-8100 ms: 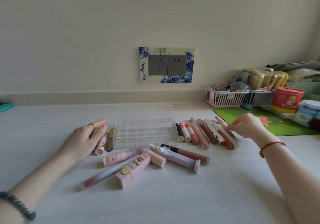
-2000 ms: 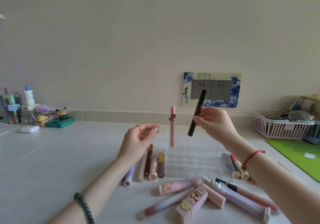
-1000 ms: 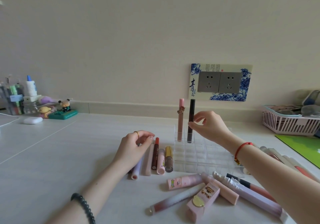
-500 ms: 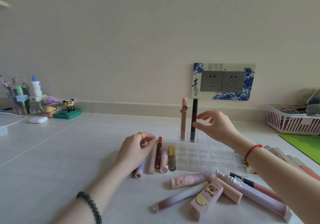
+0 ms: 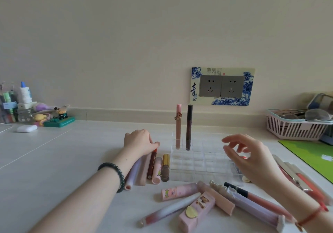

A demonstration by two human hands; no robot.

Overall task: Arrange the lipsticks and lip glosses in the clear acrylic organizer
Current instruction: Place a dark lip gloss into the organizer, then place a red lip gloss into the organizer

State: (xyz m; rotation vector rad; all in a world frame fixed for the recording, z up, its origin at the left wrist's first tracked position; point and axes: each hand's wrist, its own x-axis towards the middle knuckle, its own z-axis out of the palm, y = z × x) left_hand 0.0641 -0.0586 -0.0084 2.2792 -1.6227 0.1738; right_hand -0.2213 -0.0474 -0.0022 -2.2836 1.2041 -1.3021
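Organizer (image 5: pixel 198 168) of clear acrylic sits near the bench (image 5: pixel 54 160) back edge, with a pink lip gloss (image 5: pixel 178 126) and a dark brown lip gloss (image 5: pixel 188 126) upright in its far-left cells. The right hand (image 5: pixel 252 159) hovers above it, fingers spread, empty. The left hand (image 5: pixel 139 141) lies on a row of tubes (image 5: pixel 165 168); its grip is unclear.

Dark beaded bracelet (image 5: pixel 115 173), left wrist; red cord bracelet (image 5: pixel 312 216), right wrist

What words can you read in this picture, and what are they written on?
"青": big dark-blue character on the socket plate.
Small print beside and above it on that plate: too small to read.
Lettering along the dark red tube: blurred.
Lettering on the green stand: blurred.
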